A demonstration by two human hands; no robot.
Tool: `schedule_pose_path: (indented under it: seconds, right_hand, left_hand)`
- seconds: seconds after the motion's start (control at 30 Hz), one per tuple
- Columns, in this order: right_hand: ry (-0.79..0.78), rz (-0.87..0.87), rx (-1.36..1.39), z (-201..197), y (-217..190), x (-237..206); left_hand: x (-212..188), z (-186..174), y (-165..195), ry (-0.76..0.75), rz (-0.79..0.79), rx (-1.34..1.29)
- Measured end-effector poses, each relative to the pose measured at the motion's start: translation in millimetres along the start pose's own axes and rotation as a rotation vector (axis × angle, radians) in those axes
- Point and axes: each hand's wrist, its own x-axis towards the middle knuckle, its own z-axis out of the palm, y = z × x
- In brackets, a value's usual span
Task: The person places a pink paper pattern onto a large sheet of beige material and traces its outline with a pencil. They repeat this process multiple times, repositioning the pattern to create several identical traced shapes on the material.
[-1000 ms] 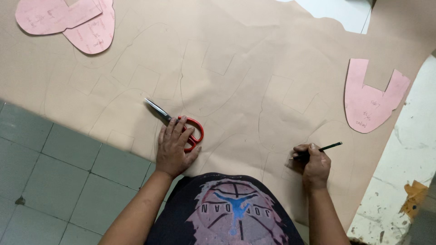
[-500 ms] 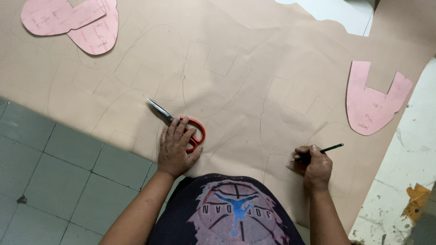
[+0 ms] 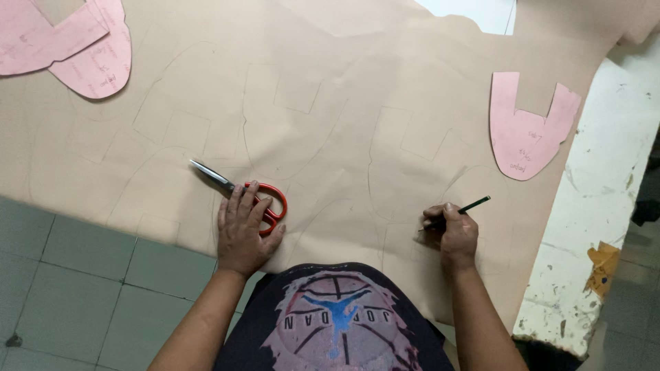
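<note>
A large sheet of tan material (image 3: 330, 124) lies spread on the floor, with faint traced outlines on it. My left hand (image 3: 242, 230) rests flat on the sheet, its fingers laid over the red handles of a pair of scissors (image 3: 240, 189) whose blades point up and left. My right hand (image 3: 452, 233) grips a dark pencil (image 3: 462, 209) with its tip down on the sheet. A pink pattern piece (image 3: 528, 127) lies at the sheet's right edge, beyond the pencil.
Two overlapping pink pattern pieces (image 3: 65, 41) lie at the top left. Grey-green floor tiles (image 3: 75, 275) show at the lower left. A worn white surface with chipped paint (image 3: 598, 206) borders the sheet on the right.
Both hands stay in place on the scissors and the pencil. Only the view has shifted slightly.
</note>
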Motion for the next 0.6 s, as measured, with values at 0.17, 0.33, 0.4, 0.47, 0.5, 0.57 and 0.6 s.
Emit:
schedule_pose_path:
  seconds: [0.17, 0.33, 0.4, 0.47, 0.5, 0.57, 0.6]
  right_hand:
    - [-0.036, -0.050, 0.004, 0.2, -1.6, -1.6]
    - [-0.042, -0.119, -0.055, 1.3, -2.0, -0.8]
    - [-0.041, -0.134, -0.092, 1.3, -2.6, -2.4]
    - [-0.020, -0.073, -0.082, 1.5, -3.2, -2.5]
    - [-0.010, -0.044, -0.076, 1.5, -3.1, -2.5]
    - [-0.045, -0.082, -0.046, 0.9, -2.5, -1.2]
    - [-0.062, -0.100, -0.032, 0.6, -1.6, -0.6]
  left_hand:
    - [-0.2, 2.9, -0.7, -0.018, -0.012, 0.018]
    - [-1.2, 4.5, -1.8, -0.002, -0.004, 0.021]
    - [-1.5, 4.9, -1.8, 0.010, 0.007, 0.027]
    - [-1.1, 5.4, -1.3, -0.003, -0.005, 0.026]
    - [-0.7, 5.3, -1.3, -0.010, -0.010, 0.026]
    - [-0.9, 4.4, -1.2, 0.013, -0.006, 0.010]
    - [-1.3, 3.9, -1.0, 0.022, -0.003, 0.001]
